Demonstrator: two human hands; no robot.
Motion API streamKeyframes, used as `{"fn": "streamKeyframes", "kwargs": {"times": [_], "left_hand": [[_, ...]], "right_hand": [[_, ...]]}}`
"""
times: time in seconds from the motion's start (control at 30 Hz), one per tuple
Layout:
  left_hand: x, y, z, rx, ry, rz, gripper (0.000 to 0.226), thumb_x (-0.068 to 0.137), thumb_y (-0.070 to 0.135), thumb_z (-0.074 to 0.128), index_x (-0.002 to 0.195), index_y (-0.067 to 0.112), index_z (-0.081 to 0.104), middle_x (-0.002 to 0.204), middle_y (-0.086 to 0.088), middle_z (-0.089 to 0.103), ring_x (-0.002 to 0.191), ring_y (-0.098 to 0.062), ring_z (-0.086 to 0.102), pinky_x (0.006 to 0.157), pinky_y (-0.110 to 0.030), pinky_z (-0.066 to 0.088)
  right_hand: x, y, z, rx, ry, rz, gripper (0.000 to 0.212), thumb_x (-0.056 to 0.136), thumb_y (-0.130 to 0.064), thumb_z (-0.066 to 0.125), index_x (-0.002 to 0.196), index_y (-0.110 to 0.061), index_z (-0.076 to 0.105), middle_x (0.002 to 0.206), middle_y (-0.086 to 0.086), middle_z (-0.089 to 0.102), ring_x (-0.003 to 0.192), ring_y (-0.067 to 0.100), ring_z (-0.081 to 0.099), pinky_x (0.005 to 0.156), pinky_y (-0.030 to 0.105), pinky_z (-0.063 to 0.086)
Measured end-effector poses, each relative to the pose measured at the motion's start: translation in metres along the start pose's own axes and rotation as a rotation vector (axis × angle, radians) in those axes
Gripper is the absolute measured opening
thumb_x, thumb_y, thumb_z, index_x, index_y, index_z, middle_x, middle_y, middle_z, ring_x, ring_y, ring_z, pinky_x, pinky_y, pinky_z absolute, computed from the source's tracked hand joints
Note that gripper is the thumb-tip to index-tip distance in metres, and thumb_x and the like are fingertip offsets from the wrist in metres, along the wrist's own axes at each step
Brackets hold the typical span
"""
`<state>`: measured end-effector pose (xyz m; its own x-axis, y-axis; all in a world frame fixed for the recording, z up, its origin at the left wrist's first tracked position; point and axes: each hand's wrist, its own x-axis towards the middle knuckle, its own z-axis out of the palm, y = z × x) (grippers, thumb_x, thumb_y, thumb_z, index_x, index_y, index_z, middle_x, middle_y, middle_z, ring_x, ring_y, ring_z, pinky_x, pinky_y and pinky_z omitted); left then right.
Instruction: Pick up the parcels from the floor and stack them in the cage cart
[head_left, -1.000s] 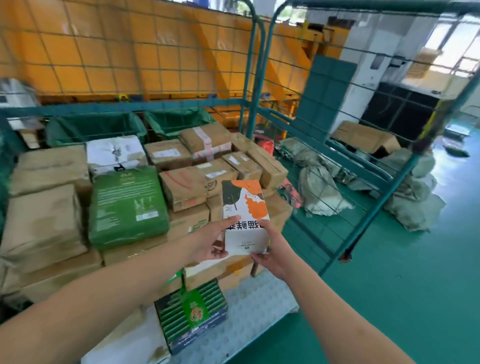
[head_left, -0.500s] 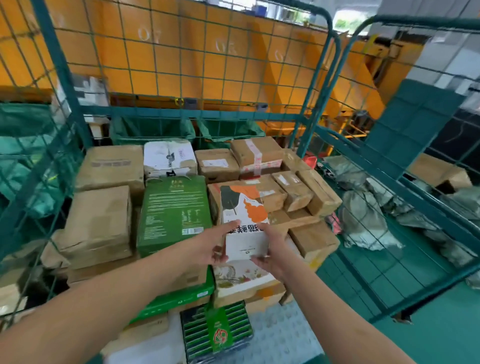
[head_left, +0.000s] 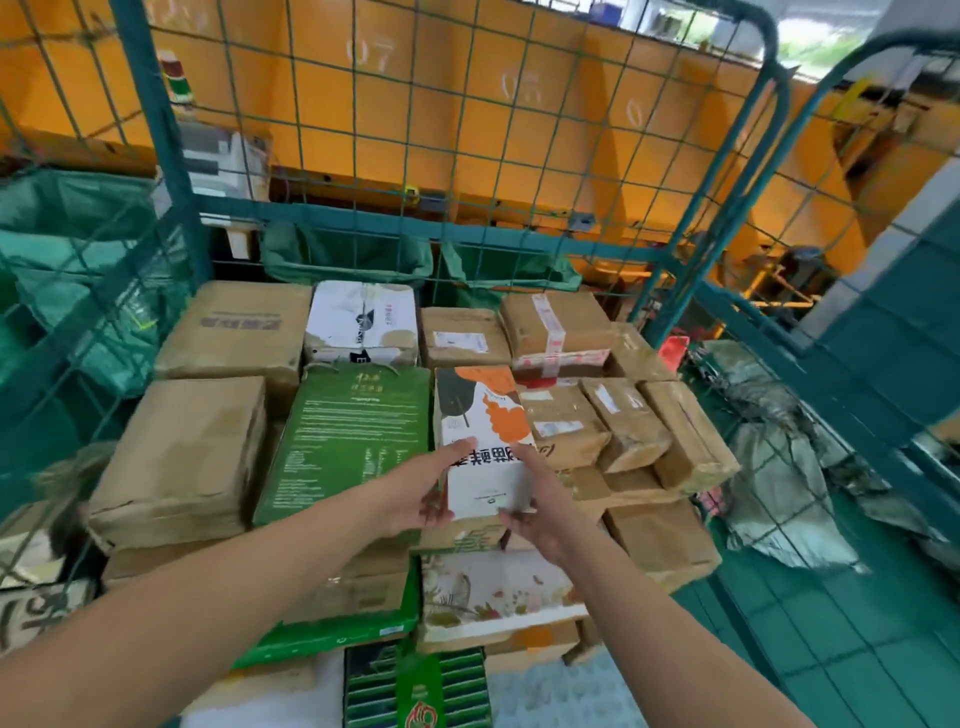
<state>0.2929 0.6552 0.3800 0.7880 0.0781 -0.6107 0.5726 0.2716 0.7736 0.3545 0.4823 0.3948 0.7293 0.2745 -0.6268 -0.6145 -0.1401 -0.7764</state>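
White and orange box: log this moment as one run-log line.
white and orange box | left hand and right hand hold its sides | on stack in cage cart, beside green box

Orange wall (head_left: 322, 104) behind; grey sacks (head_left: 779, 499) on green floor (head_left: 857, 623).

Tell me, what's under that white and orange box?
The white and orange box lies over a brown carton whose printed front edge peeks out below. A floral box sits lower. Both hands and the box cover the carton's top.
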Motion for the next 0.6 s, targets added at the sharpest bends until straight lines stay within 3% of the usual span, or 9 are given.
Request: {"fn": "streamKeyframes", "kwargs": {"times": [0.1, 0.2, 0.27, 0.33, 0.37, 0.43, 0.53, 0.6], "left_hand": [[0.023, 0.031, 0.022, -0.089, 0.057, 0.041, 0.062, 0.083, 0.068, 0.071, 0.122, 0.020, 0.066, 0.110, -0.006, 0.076, 0.106, -0.026, 0.068, 0.097, -0.038, 0.057], [0.043, 0.063, 0.054, -0.149, 0.075, 0.096, 0.042, 0.090, 0.064, 0.065, 0.118, 0.032, 0.063, 0.115, 0.003, 0.072, 0.107, -0.019, 0.065, 0.100, -0.040, 0.056], [0.056, 0.083, 0.078, -0.174, 0.089, 0.128, 0.042, 0.093, 0.061, 0.063, 0.125, 0.034, 0.059, 0.115, 0.006, 0.071, 0.103, -0.016, 0.065, 0.086, -0.036, 0.059], [0.073, 0.098, 0.098, -0.171, 0.102, 0.117, 0.050, 0.093, 0.060, 0.065, 0.132, 0.029, 0.056, 0.111, 0.002, 0.073, 0.094, -0.016, 0.069, 0.068, -0.030, 0.060], [0.081, 0.105, 0.105, -0.149, 0.099, 0.100, 0.050, 0.094, 0.059, 0.064, 0.132, 0.028, 0.056, 0.108, 0.003, 0.071, 0.093, -0.015, 0.068, 0.071, -0.030, 0.060], [0.099, 0.109, 0.106, -0.044, 0.096, 0.068, 0.046, 0.095, 0.058, 0.063, 0.129, 0.029, 0.053, 0.113, 0.009, 0.063, 0.104, -0.015, 0.061, 0.092, -0.035, 0.056], [0.127, 0.110, 0.088, 0.068, 0.141, 0.022, 0.047, 0.098, 0.051, 0.064, 0.136, 0.028, 0.049, 0.137, 0.006, 0.054, 0.123, -0.019, 0.054, 0.103, -0.036, 0.051], [0.145, 0.108, 0.067, 0.067, 0.209, 0.008, 0.040, 0.099, 0.044, 0.065, 0.132, 0.024, 0.051, 0.138, 0.002, 0.058, 0.121, -0.019, 0.056, 0.101, -0.036, 0.050]], "right_hand": [[0.026, -0.034, -0.009, 0.039, -0.039, -0.059, 0.053, 0.086, -0.066, 0.070, 0.122, -0.028, 0.063, 0.124, 0.003, 0.068, 0.106, 0.028, 0.068, 0.095, 0.045, 0.059], [0.057, -0.063, -0.016, 0.076, 0.021, -0.063, 0.106, 0.066, -0.075, 0.082, 0.149, -0.026, 0.038, 0.144, 0.007, 0.055, 0.115, 0.035, 0.064, 0.085, 0.053, 0.060], [0.088, -0.077, -0.025, 0.064, 0.036, -0.053, 0.122, 0.055, -0.079, 0.086, 0.153, -0.027, 0.034, 0.149, 0.010, 0.051, 0.121, 0.038, 0.061, 0.090, 0.056, 0.058], [0.103, -0.099, -0.035, 0.067, -0.018, -0.040, 0.091, 0.067, -0.067, 0.086, 0.140, -0.024, 0.052, 0.136, 0.014, 0.061, 0.114, 0.038, 0.067, 0.088, 0.056, 0.060], [0.111, -0.110, -0.043, 0.050, -0.031, -0.036, 0.071, 0.077, -0.058, 0.083, 0.133, -0.021, 0.057, 0.127, 0.014, 0.064, 0.111, 0.038, 0.068, 0.090, 0.059, 0.059], [0.132, -0.132, -0.061, -0.067, -0.045, -0.064, 0.052, 0.086, -0.050, 0.076, 0.126, -0.020, 0.061, 0.118, 0.009, 0.065, 0.107, 0.034, 0.067, 0.095, 0.052, 0.057], [0.166, -0.164, -0.080, -0.190, -0.065, -0.086, 0.050, 0.088, -0.049, 0.074, 0.130, -0.026, 0.058, 0.112, 0.001, 0.075, 0.088, 0.023, 0.075, 0.066, 0.033, 0.060], [0.194, -0.180, -0.082, -0.223, -0.044, -0.132, 0.052, 0.090, -0.044, 0.074, 0.134, -0.024, 0.057, 0.106, 0.000, 0.078, 0.072, 0.014, 0.077, 0.049, 0.026, 0.056]]}}
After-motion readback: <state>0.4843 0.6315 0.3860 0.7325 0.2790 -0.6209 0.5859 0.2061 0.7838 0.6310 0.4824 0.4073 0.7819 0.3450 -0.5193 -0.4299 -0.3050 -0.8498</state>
